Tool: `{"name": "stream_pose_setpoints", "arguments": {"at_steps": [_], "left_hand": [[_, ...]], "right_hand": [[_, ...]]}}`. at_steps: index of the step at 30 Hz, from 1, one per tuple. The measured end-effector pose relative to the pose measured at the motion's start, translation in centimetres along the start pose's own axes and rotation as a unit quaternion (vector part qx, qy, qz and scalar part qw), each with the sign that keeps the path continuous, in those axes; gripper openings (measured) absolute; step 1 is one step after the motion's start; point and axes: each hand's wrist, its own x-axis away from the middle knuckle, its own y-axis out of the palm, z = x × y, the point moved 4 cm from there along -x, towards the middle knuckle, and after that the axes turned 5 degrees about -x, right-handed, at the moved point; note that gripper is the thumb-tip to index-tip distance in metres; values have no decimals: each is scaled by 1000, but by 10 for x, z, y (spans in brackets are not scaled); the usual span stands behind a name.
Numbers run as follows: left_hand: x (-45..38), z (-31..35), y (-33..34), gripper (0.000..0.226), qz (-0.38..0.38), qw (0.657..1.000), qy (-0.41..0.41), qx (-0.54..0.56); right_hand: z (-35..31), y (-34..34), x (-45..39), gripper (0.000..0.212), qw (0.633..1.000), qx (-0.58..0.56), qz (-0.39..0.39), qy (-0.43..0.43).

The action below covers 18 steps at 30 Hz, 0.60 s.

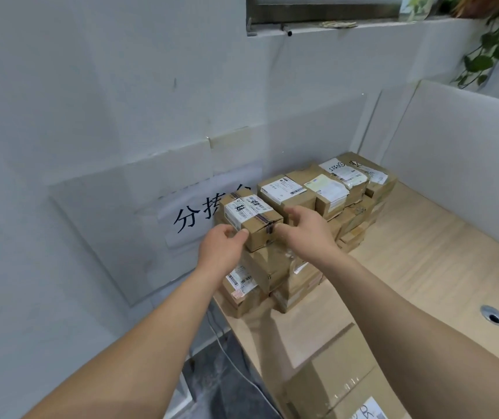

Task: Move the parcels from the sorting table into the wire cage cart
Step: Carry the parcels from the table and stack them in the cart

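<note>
Step in hand: picking a parcel off the stack, grasp stage. Both hands are on the small top box (252, 217), which sits at the near-left end of the pile of parcels (326, 207) on the wooden table (417, 261).

Left hand (222, 244): fingers curled against the box's near-left corner, thumb at the lower edge. Contact looks made, though how firm is hard to say.

Right hand (304, 228): fingers bent and spread, wrapping the box's right end; thumb touches the near-right corner by the dark strap. Partly closed, not a full clamp. It holds nothing else.

The box appears to sit on the parcel below it, so by this view the lift has not begun. Just right of the right hand stand more labelled boxes on the same layer, touching or nearly touching the gripped one. Below both hands are the lower layers of the stack. A bigger carton (333, 379) lies on the table under the right forearm.

The cart is not in view, so its direction cannot be told.

Next move, as a guess: squeeze the two ends, lift straight up to clear the neighbour on the right, then turn toward the cart. Risk: dragging the adjacent box or shifting the layer beneath.

Behind the left hand, a paper sign (200, 216) is on the wall.
</note>
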Motion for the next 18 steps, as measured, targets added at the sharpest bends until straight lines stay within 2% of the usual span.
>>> {"name": "stream_pose_setpoints", "arguments": {"at_steps": [12, 18], "left_hand": [[-21, -5, 9, 40, -25, 999, -23, 32], [-25, -8, 10, 26, -28, 997, -26, 67]], "right_hand": [[10, 26, -24, 61, 999, -17, 14, 32], [13, 34, -24, 53, 996, -55, 40, 53]]}}
